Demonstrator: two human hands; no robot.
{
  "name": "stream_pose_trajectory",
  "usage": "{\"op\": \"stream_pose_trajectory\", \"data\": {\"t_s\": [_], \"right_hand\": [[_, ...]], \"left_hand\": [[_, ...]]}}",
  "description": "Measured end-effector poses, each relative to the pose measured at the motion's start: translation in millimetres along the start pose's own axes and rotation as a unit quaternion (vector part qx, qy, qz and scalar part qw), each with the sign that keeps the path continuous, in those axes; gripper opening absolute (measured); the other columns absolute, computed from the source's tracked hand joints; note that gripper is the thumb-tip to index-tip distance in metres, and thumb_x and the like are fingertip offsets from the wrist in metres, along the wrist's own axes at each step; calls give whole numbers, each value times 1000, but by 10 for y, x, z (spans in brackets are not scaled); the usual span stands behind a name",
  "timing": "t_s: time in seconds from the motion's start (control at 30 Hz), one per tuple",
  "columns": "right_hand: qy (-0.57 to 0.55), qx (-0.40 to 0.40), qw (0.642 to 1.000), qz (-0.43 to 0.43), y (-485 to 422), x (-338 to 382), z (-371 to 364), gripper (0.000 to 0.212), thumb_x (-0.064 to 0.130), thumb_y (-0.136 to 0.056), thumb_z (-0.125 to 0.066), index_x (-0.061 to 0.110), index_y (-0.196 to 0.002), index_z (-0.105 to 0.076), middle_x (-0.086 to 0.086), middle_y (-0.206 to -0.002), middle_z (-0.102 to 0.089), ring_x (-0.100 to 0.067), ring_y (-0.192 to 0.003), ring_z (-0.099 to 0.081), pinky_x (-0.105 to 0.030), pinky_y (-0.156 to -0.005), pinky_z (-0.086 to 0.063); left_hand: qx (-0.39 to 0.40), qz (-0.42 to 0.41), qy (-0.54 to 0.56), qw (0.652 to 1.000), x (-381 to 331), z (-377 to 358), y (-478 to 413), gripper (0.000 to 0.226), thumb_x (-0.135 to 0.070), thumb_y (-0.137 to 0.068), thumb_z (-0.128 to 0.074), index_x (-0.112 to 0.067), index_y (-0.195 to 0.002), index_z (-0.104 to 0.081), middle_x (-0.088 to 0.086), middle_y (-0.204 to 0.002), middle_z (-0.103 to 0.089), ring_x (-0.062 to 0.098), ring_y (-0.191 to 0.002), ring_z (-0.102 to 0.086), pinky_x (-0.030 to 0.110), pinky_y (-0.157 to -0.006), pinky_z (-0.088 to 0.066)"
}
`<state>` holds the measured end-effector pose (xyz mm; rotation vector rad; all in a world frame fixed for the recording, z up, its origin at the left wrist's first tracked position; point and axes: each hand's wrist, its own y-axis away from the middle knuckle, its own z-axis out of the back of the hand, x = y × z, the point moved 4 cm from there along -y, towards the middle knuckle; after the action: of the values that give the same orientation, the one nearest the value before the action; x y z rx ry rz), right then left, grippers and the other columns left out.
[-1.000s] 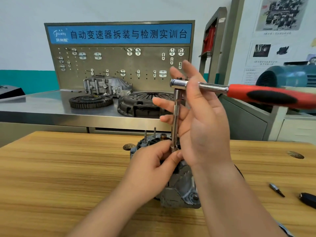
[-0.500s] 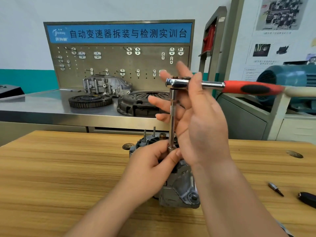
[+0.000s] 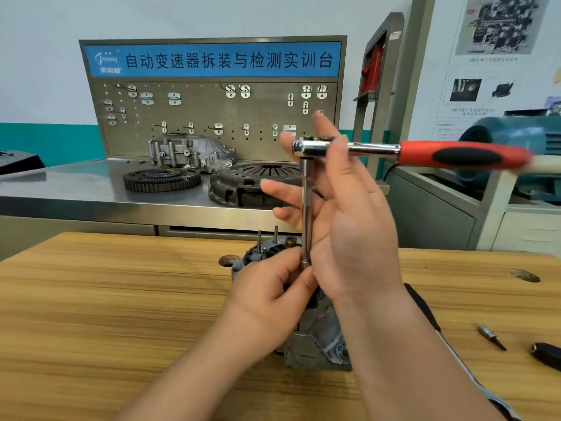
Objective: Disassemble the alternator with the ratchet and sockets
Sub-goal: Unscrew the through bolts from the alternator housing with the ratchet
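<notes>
1. Wooden worktop (image 3: pixel 106 299), near: the alternator (image 3: pixel 318 350) lies at centre; a small bit (image 3: pixel 491 337) and a black object (image 3: pixel 546 355) lie near right.
2. Steel worktop (image 3: pixel 76 189), far: toothed ring (image 3: pixel 162 179), clutch cover (image 3: pixel 243 183), cast housing (image 3: pixel 188 151).

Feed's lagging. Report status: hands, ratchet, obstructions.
Left hand pinches extension base at alternator. Right hand flat, straight fingers against ratchet. Nothing blocking.
</notes>
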<state>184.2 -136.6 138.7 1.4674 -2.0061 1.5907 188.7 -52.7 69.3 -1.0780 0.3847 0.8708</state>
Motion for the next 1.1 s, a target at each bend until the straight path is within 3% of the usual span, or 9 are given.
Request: {"op": "stream_pose_trajectory", "data": {"t_s": [0.13, 0.27, 0.43, 0.53, 0.67, 0.77, 0.87, 0.97, 1.1], "right_hand": [[0, -14, 999, -38, -7, -7, 38, 48, 52, -82, -43, 24, -116, -61, -3, -99, -75, -19, -71, -71, -23, -53, -53], [42, -22, 999, 16, 25, -10, 1, 25, 35, -89, -56, 33, -113, -65, 9, -86, -69, -16, -79, -70, -21, -53, -51], [18, -12, 999, 40, 8, 48, 0, 29, 30, -90, -54, 33, -117, -62, -1, -110, -70, -18, -78, -69, -22, -54, -53], [10, -16, 1000, 4, -7, 49, 45, 34, 46, -91, -43, 30, -116, -60, -3, -103, -74, -20, -74, -71, -24, -54, -54], [6, -19, 999, -25, -1, 27, 47, 45, 53, -87, -40, 28, -118, -61, -6, -102, -74, -19, -74, -71, -24, -53, -53], [35, -20, 998, 43, 24, 60, 9, 30, 42, -88, -54, 40, -118, -59, -7, -111, -68, -17, -81, -70, -23, -56, -52], [81, 1, 993, 87, 13, 101, -6, 31, 28, -90, -53, 44, -117, -56, 0, -126, -63, -12, -87, -70, -20, -59, -52], [42, 1, 998, 55, 11, 85, 23, 28, 36, -94, -47, 39, -119, -58, -2, -120, -68, -20, -83, -71, -23, -57, -55], [19, -13, 999, -32, -4, 31, 71, 42, 50, -96, -34, 27, -118, -60, -4, -102, -75, -20, -75, -72, -24, -56, -54]], "left_hand": [[24, -7, 12, 1000, -10, 1, 10, 33, -42, -86, -47, -14, -88, -64, 9, -72, -65, 25, -69, -59, 45, -63, -48], [9, 11, -5, 1000, 26, -14, 4, 29, -37, -84, -45, -15, -85, -64, 3, -71, -66, 16, -65, -57, 35, -60, -48], [7, -5, -14, 1000, 7, -18, -16, 30, -37, -82, -46, -12, -80, -62, 4, -67, -64, 19, -63, -57, 40, -60, -47], [19, -10, 30, 999, 3, 0, -6, 30, -41, -84, -51, -15, -72, -58, 7, -62, -56, 25, -61, -51, 39, -56, -43], [35, -8, 32, 999, 16, 15, -2, 37, -50, -82, -48, -16, -71, -57, 0, -59, -52, 15, -57, -47, 33, -54, -39], [25, 3, -11, 1000, 25, 6, -10, 35, -41, -91, -46, -13, -76, -61, -4, -62, -60, 10, -58, -52, 33, -57, -44], [20, 18, -22, 999, 34, -21, -14, 36, -44, -90, -45, -13, -84, -65, 5, -73, -67, 21, -69, -60, 46, -65, -50], [16, -1, -7, 1000, 20, -11, -13, 37, -45, -88, -46, -14, -81, -64, 5, -67, -64, 23, -63, -57, 46, -60, -49], [44, -14, 35, 998, -3, 21, 11, 32, -51, -86, -46, -24, -74, -58, -8, -58, -52, 10, -57, -48, 31, -55, -40]]}}
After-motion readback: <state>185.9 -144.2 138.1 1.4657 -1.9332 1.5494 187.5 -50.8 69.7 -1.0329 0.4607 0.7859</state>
